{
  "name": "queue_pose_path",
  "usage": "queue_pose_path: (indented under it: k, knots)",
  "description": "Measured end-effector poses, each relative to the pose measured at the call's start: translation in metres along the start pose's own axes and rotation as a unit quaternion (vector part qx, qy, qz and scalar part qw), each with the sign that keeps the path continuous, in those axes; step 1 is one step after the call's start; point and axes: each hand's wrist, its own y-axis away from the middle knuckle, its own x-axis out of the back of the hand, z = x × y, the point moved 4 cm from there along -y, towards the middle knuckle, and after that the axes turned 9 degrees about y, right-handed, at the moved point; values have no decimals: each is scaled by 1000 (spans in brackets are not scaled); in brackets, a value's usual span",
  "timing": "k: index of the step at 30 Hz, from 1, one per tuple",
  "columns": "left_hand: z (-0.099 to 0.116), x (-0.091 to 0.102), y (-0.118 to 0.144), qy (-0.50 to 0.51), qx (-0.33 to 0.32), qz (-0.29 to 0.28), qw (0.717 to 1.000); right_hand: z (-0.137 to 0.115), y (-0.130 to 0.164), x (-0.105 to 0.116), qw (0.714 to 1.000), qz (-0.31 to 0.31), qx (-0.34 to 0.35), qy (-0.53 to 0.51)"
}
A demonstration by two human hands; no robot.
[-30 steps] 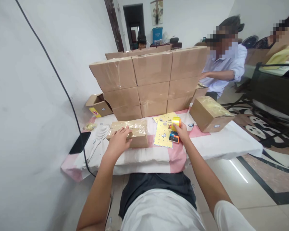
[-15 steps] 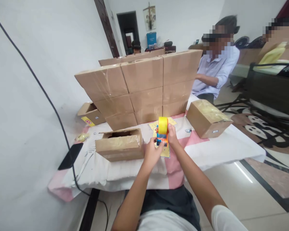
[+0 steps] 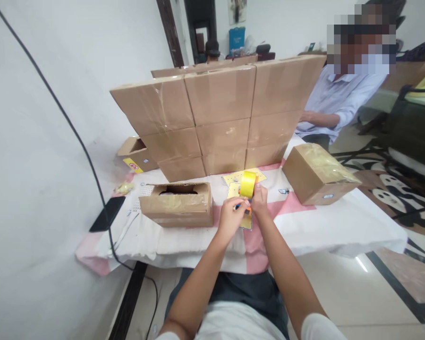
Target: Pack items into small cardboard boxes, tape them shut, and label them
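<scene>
I had both hands up over the table's front edge, w/ the tape dispenser (image 3: 247, 189) between them. My right hand (image 3: 259, 202) was clamped on its handle side, the yellow roll sticking up above my fingers. My left hand (image 3: 230, 218) was closed on the orange lower part, fingertips pinched at the front, approx where the tape comes off; couldn't tell if I actually had the tape end. The dispenser was held just above the yellow sheets (image 3: 233, 189) lying on the cloth.

Just left of my hands sat the small carton (image 3: 177, 205), top open, dark inside, clear tape shining on its front face. It wasn't touching either hand. It rested on the table (image 3: 340, 222), covered w/ white and pink cloth.

Behind it stood the wall of sealed boxes (image 3: 219, 118), three across & stacked. Another taped box (image 3: 318, 172) lay to the right, well apart from my hands. An open box w/ a yellow label (image 3: 136, 153) sat at the far left by the wall, a black phone (image 3: 108, 213) near the table's left edge, a black cable (image 3: 74, 132) running down the wall. A person in a light shirt (image 3: 340, 99) sat beyond the stack on the right.
</scene>
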Motion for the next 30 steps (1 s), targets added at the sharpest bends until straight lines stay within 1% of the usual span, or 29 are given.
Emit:
queue_pose_path:
  k: [2,3,6,8,11,16,20,24,26,30]
  knots:
    - [12,3,5,-2,6,-22,1000,0,0,1,1000,-7,16,6]
    - [14,3,7,11,25,-39,999,2,-1,2,1000,-5,14,3]
    - [3,-3,12,106,116,-84,984,6,-2,5,1000,16,5,3]
    - [-9,-6,14,148,150,-86,974,5,-1,5,1000,23,6,7]
    - [-24,-9,19,143,152,-82,975,1,1,5,1000,30,-10,0]
    - [-34,-5,35,107,139,-90,980,-3,0,8,994,77,-60,-48]
    - [-39,2,48,76,140,-95,983,2,-7,12,990,97,-77,-72]
    - [-47,4,54,66,158,-110,979,8,-14,16,980,127,-99,-115]
    - [-51,4,55,71,169,-118,976,10,-16,16,978,124,-107,-127]
    - [-57,8,54,81,185,-126,971,10,-17,11,979,96,-114,-141]
